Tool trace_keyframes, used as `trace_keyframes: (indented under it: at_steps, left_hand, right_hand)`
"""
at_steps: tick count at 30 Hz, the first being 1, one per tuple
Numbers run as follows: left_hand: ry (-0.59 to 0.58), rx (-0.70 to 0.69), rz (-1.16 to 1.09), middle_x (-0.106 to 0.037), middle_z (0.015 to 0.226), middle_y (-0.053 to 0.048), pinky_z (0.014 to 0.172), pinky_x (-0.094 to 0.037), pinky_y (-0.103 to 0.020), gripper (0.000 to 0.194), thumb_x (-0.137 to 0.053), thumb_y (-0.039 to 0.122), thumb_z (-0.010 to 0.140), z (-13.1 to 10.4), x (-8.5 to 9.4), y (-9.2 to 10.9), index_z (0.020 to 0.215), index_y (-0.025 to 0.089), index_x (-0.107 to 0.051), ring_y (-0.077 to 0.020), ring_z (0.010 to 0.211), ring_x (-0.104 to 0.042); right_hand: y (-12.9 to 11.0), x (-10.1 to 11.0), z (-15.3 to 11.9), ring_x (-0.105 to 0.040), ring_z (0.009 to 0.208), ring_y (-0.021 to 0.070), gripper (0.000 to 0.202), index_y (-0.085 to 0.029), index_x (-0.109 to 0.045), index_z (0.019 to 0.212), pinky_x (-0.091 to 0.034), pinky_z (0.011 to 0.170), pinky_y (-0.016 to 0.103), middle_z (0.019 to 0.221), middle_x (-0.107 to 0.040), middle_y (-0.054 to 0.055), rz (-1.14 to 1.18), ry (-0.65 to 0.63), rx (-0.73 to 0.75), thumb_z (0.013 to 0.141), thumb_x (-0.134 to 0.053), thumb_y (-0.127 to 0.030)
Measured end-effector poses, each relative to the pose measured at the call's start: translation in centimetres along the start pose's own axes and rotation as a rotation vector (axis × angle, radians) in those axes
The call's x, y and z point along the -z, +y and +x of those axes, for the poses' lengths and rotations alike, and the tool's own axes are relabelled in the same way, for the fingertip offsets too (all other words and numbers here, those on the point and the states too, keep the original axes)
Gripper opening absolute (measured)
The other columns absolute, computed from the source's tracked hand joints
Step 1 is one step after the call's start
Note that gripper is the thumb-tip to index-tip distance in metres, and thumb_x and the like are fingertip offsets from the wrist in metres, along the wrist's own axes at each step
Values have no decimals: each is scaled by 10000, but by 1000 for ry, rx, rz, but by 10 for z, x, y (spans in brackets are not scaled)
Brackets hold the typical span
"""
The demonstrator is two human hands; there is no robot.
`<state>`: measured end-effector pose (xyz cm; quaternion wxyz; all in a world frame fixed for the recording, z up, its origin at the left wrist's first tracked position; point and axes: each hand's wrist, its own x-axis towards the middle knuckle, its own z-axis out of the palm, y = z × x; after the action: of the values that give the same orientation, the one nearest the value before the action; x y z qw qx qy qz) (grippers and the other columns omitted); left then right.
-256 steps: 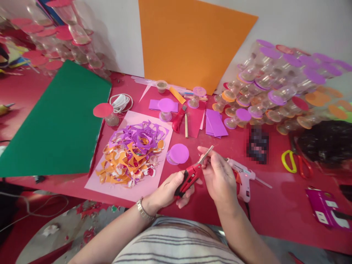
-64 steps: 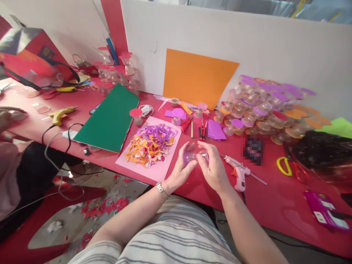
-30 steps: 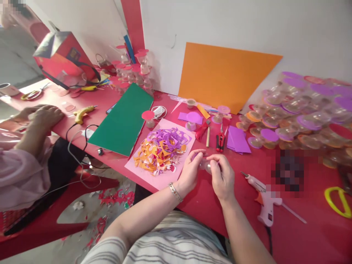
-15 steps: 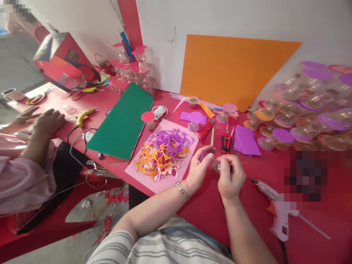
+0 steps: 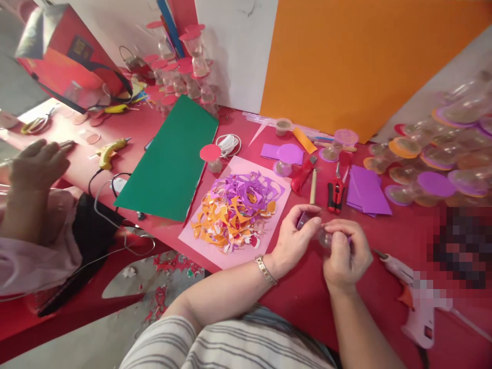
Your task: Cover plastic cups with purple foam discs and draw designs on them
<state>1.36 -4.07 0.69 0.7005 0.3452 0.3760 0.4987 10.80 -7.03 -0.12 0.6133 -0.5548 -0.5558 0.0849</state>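
Observation:
Between my two hands is a small clear plastic hourglass (image 5: 325, 238) with purple end discs, largely covered by my fingers. My left hand (image 5: 294, 238) is closed round its left end, where a purple disc (image 5: 303, 220) shows between thumb and fingers. Curled fingers of my right hand (image 5: 346, 253) grip the other end, and a bit of purple peeks out behind the thumb. Just beyond lie a wooden-handled tool (image 5: 313, 185), red-and-black pliers (image 5: 336, 195) and a red cutter (image 5: 302, 177).
Purple and orange scraps (image 5: 238, 210) heap on a pink sheet (image 5: 209, 256). Purple cards (image 5: 367, 190) and a glue gun (image 5: 417, 302) lie to the right. Finished-looking hourglasses (image 5: 434, 182) stack at far right. A green board (image 5: 169, 169) lies left; beyond it rests another person's hand (image 5: 38, 164).
The view has shifted, so the table things appear lower or further right or left. Both my hands keep their hold on the hourglass. The other person's hands have moved.

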Motion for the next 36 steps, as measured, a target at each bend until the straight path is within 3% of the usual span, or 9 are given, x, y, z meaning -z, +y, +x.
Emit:
trace_keyframes:
  at_steps: [17,27,33,36]
  left_hand:
    - [-25,24,81,-630,945,-45,792,-477,-282,324,-687,450,795,-1,2,-3,960,178,-622,-159,830,-566]
    - [-21,32,130,-671,1001,-75,833,-505,-320,299,-653,436,825,-4,0,0,976,179,-635,-210,930,-611]
    - [-46,24,119,-671,1022,-90,850,-513,-340,398,-667,514,821,-9,0,1,1026,175,-633,-221,937,-623]
    - [-75,37,94,-658,1012,-85,834,-509,-330,460,-664,567,811,-10,1,-1,1048,174,-620,-209,913,-623]
  right_hand:
    - [4,7,-5,-590,757,180,147,-204,-592,835,-469,678,326,826,-609,37,-20,-60,-47,916,-490,-270]
    - [2,9,-6,-594,750,200,154,-220,-592,849,-490,673,361,815,-609,54,-83,-52,4,920,-465,-270]
    - [2,13,-6,-598,750,212,158,-215,-629,887,-484,671,376,820,-622,56,-40,-52,35,901,-473,-231]
    - [3,14,-5,-600,746,219,193,-219,-646,901,-482,664,385,810,-630,59,-21,-52,52,911,-466,-289]
